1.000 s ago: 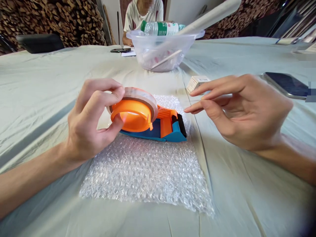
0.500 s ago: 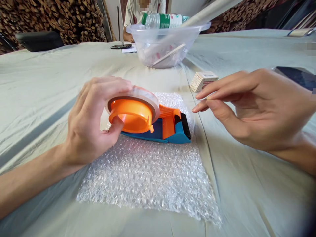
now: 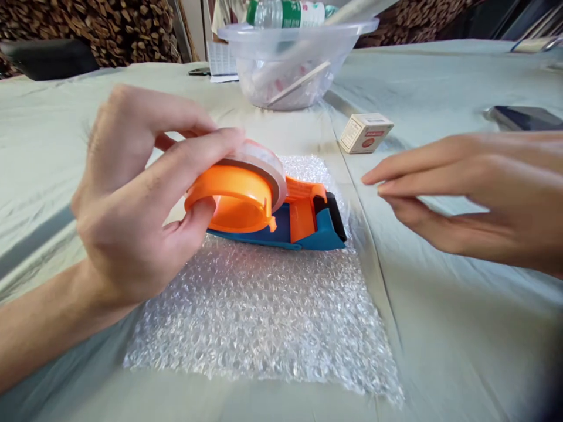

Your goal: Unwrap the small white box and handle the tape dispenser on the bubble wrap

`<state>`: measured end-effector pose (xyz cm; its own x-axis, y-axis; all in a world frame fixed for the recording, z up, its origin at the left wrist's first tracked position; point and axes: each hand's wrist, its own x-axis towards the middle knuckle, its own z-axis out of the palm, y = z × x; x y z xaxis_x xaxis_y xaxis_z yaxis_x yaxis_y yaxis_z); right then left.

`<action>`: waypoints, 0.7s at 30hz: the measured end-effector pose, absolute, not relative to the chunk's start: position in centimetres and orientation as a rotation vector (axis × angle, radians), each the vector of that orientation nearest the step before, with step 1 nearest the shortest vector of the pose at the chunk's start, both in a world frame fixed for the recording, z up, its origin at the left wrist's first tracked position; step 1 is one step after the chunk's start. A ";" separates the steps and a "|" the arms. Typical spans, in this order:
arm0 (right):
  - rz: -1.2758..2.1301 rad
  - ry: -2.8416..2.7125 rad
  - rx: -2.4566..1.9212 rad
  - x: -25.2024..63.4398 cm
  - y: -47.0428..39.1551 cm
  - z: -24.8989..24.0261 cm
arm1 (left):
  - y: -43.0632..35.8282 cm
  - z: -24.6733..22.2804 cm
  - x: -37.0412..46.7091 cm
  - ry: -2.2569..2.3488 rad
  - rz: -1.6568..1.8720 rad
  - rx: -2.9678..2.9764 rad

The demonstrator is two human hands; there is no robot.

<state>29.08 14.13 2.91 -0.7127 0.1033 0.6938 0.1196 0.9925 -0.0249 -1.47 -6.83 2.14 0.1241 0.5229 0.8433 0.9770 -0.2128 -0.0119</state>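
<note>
While pinched, tape dispenser [image 3: 268, 202] inside left hand [image 3: 132, 199] grip

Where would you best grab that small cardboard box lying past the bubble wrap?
Probably across the small box's two long side faces, coming from above. It lies flat on the cloth with space all around, apart from the bubble wrap and the bowl.

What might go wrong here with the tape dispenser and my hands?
The left hand pinches only the tape roll and orange hub, so the tape dispenser may slide on the bubble wrap. The right hand hovers beside the dispenser's front end; if a cutting blade sits there, its fingertips might get nicked.
</note>
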 end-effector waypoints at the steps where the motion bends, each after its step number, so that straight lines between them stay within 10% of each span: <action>1: -0.127 -2.429 -0.046 29.4 14.4 2.6 | -6.9 2.2 -1.5 -1.440 -0.982 -1.812; 8: -0.100 -2.342 -0.151 29.9 13.5 0.7 | -8.2 4.4 -2.0 -1.656 -0.648 -1.970; 21: 0.096 -2.467 -0.319 30.7 13.8 1.4 | -6.4 2.6 0.9 -1.867 -1.444 -2.072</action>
<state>30.73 13.83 1.40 -0.7654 0.2515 0.5924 0.2048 0.9678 -0.1462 0.86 -6.38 2.57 -0.1295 0.7837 0.6076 0.7851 -0.2932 0.5456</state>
